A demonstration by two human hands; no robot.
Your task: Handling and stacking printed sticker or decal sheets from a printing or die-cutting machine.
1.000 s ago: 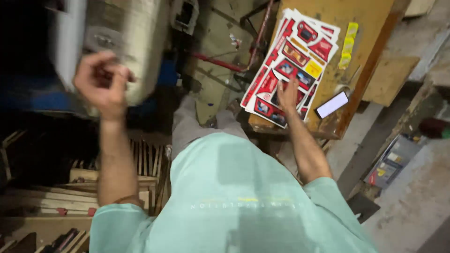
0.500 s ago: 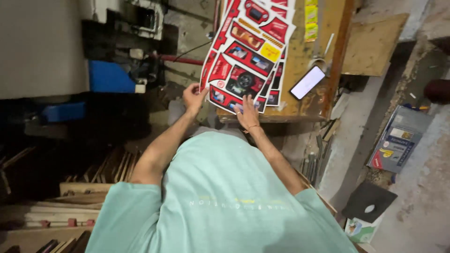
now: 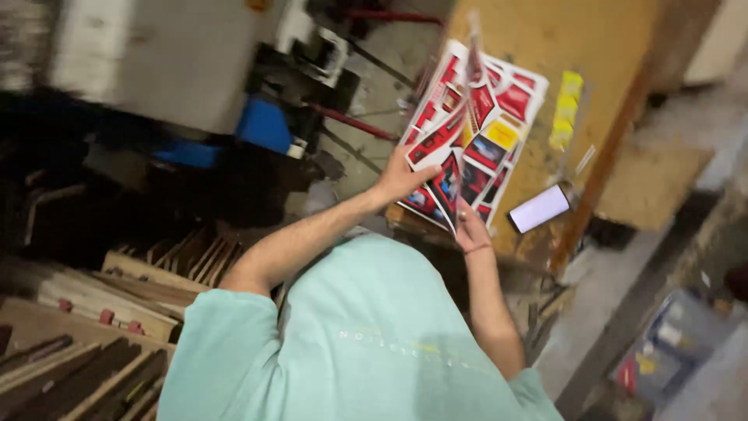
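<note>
A stack of printed red, white and yellow sheets [image 3: 499, 117] lies on a worn yellow wooden table [image 3: 545, 47]. My left hand [image 3: 401, 178] grips the near left edge of the top printed sheet [image 3: 440, 140] and lifts it so that it bends upward. My right hand [image 3: 470, 231] pinches the near corner of the same sheet. A phone [image 3: 540, 208] with a lit screen lies on the table just right of my right hand. My light green shirt [image 3: 366, 343] fills the bottom of the view.
A large grey machine [image 3: 156, 54] stands at the upper left, with a blue part [image 3: 265, 125] beside it. Wooden boards and frames [image 3: 101, 312] are stacked at the lower left. A yellow label strip [image 3: 566, 109] lies right of the sheets. A box [image 3: 662, 351] sits at the lower right.
My left hand came down from the machine at the upper left to the sheets. Both hands now hold the top sheet, which has curled upward off the stack.
</note>
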